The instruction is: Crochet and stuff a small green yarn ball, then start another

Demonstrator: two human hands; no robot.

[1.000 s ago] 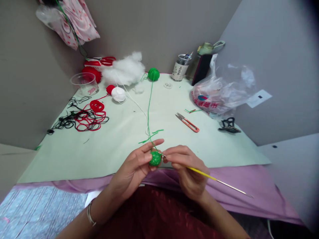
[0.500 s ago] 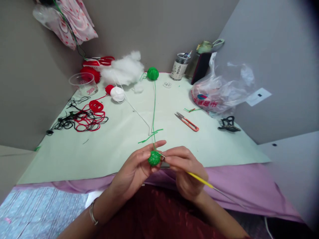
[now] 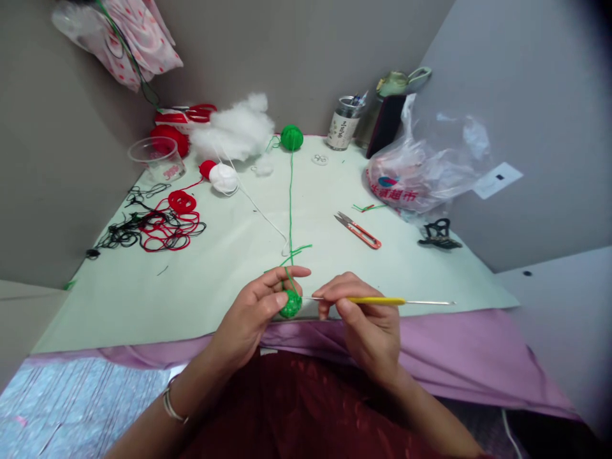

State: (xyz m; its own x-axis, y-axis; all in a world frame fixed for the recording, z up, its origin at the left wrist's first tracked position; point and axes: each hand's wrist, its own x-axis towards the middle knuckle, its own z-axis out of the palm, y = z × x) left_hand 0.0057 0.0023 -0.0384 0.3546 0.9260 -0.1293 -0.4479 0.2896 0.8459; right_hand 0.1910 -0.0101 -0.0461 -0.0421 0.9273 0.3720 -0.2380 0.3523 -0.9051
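My left hand (image 3: 255, 309) pinches a small round green crochet piece (image 3: 291, 304) between thumb and fingers, its index finger stretched out above. Green yarn (image 3: 291, 210) runs from that finger up the table to a green yarn ball (image 3: 291, 138) at the back. In my right hand (image 3: 366, 322) is a crochet hook (image 3: 377, 301) with a yellow grip, held nearly level. Its thin metal tip points left and meets the right side of the green piece; whether it is inside a stitch I cannot tell.
Thread snips (image 3: 358, 231) lie right of the yarn, near a plastic bag (image 3: 421, 172) and a black hair clip (image 3: 440, 234). On the left are tangled black and red yarn (image 3: 172, 223), a clear cup (image 3: 160, 162), white stuffing (image 3: 234, 131) and a white yarn ball (image 3: 223, 178).
The crochet hook has swung from slanting down to the right to nearly level. My right-hand fingers have shifted along it, and the green piece has turned slightly in my left hand.
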